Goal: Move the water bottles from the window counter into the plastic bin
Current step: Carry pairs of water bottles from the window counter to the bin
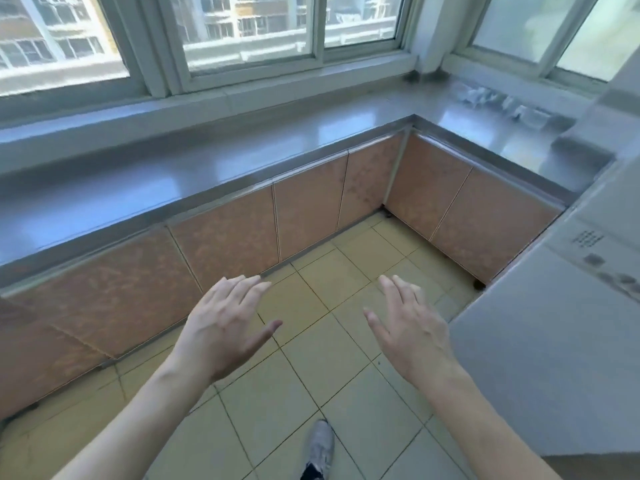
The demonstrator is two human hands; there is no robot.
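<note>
We hold our left hand and right hand spread, holding nothing, above the tiled floor near the window counter.

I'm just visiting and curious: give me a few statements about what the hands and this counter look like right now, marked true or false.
1. Both hands are empty, fingers spread. True: the left hand and right hand hold nothing.
2. The hands rest on the window counter. False: they hover over the tiled floor, short of it.
3. A plastic bin stands on the floor. False: none is in view.
4. A shoe shows below. True.
5. Clear bottles cannot be made out; only a blurred patch lies on the counter at far right. True.
</note>
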